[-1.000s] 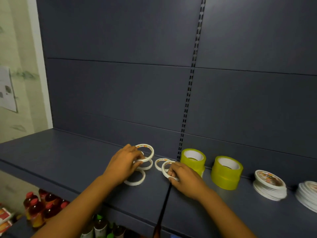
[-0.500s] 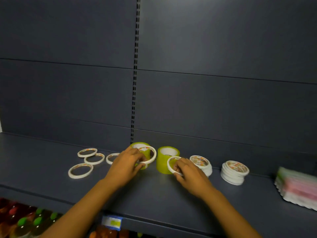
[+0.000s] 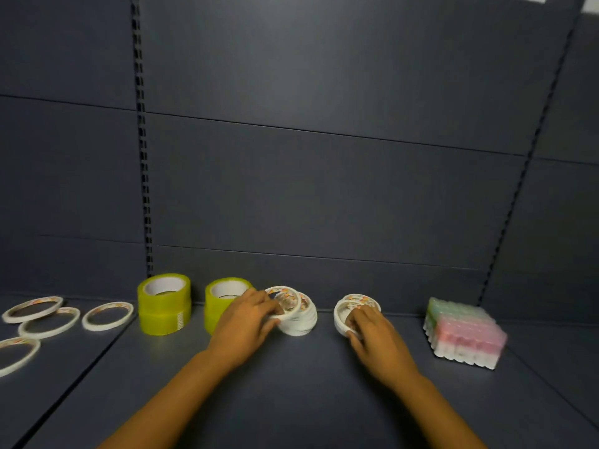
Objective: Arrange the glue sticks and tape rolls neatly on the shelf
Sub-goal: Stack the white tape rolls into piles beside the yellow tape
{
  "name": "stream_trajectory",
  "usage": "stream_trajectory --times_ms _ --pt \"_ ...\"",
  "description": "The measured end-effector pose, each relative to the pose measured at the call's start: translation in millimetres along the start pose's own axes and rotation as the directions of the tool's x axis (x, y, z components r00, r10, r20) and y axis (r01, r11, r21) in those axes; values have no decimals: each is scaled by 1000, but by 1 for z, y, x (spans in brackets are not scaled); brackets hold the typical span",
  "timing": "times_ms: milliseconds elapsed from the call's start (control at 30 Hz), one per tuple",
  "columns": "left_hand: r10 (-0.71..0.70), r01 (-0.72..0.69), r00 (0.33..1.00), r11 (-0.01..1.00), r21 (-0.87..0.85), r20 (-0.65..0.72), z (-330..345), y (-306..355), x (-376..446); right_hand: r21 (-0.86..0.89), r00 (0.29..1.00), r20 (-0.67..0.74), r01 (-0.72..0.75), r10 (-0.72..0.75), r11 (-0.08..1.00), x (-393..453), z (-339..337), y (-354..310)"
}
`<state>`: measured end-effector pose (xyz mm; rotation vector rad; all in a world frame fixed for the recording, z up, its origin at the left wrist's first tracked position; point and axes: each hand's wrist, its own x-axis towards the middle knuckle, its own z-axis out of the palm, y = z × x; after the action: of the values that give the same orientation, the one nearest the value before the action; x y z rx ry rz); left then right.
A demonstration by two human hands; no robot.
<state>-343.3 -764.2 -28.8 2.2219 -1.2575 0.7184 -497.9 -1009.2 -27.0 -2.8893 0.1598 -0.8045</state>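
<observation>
A thin tape ring (image 3: 285, 303) is pinched in the left hand (image 3: 246, 322) over the left stack (image 3: 299, 319); the right hand (image 3: 377, 335) is curled on the right stack (image 3: 355, 311). Four rings (image 3: 107, 315) are left loose on the shelf (image 3: 291, 400). The job is judged part done.

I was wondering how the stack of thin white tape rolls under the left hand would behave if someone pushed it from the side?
The stack of thin white tape rolls already sits uneven, so a side push would probably shear it apart rather than slide it whole. Each ring looks thin and hollow, so likely light. The roll the left hand holds sits tilted on top; released, it might slip off.
</observation>
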Motion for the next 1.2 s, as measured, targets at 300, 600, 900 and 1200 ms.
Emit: stream_trajectory --times_ms 300,600,900,1200 --pt "10 -9 1000 999 -42 14 59 -18 42 -80 998 -55 -45 41 996 36 30 52" --pt "-30 28 999 997 -75 -33 72 -21 41 -52 993 -92 -75 70 996 45 49 60" --pt "-37 34 998 998 -56 -41 73 -18 38 -101 997 -69 -44 37 994 46 45 60" --pt "-41 45 989 999 -24 141 54 -14 45 -95 999 10 -50 51 994 46 30 54"
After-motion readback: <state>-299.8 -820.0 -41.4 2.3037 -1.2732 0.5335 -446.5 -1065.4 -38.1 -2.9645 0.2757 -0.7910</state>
